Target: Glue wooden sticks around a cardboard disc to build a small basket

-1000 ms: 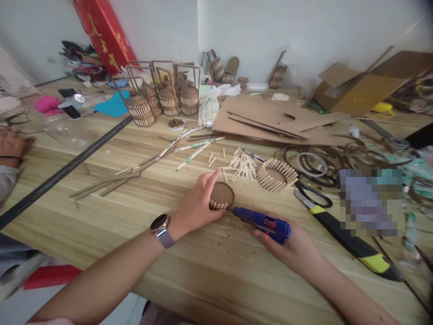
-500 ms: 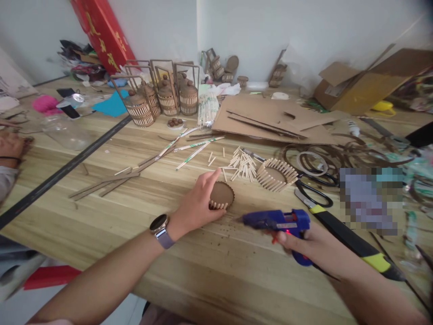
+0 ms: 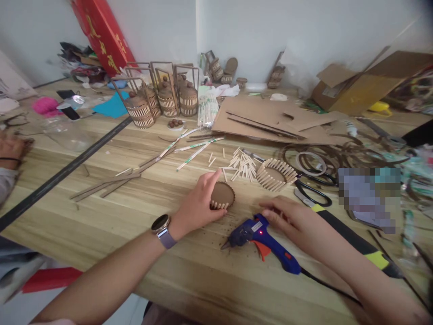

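My left hand [image 3: 202,199] curls round the near left side of a small round cardboard base [image 3: 223,193], thumb along its front edge. Short wooden sticks [image 3: 219,205] stand in a row inside that front rim. A blue hot glue gun [image 3: 259,237] with an orange trigger and a lit red light lies on its side on the table, nozzle pointing left. Just behind its rear end is my right hand [image 3: 287,216], its fingers apart and holding nothing. A pile of short sticks [image 3: 242,164] lies beyond, next to a second round base ringed with sticks [image 3: 275,175].
Scissors [image 3: 313,194] and a black-and-yellow tool handle [image 3: 352,237] lie at right. Behind stand several small lidded baskets with tall handles [image 3: 140,110] and a cardboard sheet [image 3: 257,117]. Thin brown strips [image 3: 111,183] lie left. Another person's hand [image 3: 13,149] rests at the far left.
The glue gun, held in my right hand before, now lies on the table, lower and further left. My right hand has let go of it. My left hand stays on the round base.
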`<control>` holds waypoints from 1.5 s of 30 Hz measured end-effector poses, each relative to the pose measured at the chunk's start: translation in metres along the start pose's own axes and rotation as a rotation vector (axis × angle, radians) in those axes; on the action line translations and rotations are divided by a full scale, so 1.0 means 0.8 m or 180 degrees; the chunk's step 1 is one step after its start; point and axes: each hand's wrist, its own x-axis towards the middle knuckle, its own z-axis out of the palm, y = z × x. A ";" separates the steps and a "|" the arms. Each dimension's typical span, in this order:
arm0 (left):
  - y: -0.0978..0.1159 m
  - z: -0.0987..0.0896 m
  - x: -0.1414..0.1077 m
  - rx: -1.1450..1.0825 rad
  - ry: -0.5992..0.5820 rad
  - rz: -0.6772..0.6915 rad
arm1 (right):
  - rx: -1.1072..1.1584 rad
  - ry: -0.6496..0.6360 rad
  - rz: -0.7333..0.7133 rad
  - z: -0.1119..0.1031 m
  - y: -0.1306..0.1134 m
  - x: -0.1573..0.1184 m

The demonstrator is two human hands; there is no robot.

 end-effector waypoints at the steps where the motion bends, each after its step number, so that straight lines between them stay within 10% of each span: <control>1: 0.000 0.000 0.000 0.0018 0.0013 0.0028 | -0.0177 0.0107 -0.0136 0.001 0.003 0.009; 11: 0.001 -0.002 0.003 0.0078 -0.0012 0.0104 | -0.1765 -0.0193 -0.0926 0.015 -0.005 0.117; 20: -0.002 -0.003 0.002 -0.0022 -0.0011 0.0179 | -0.1748 -0.0226 -0.0704 0.014 0.005 0.102; 33: -0.001 -0.003 0.002 -0.0028 -0.0070 0.0088 | 0.0892 -0.0659 -0.0385 -0.005 -0.042 0.071; 45: -0.003 -0.004 0.002 0.0003 -0.0026 0.0228 | 0.0900 -0.0592 -0.0415 0.009 -0.041 0.074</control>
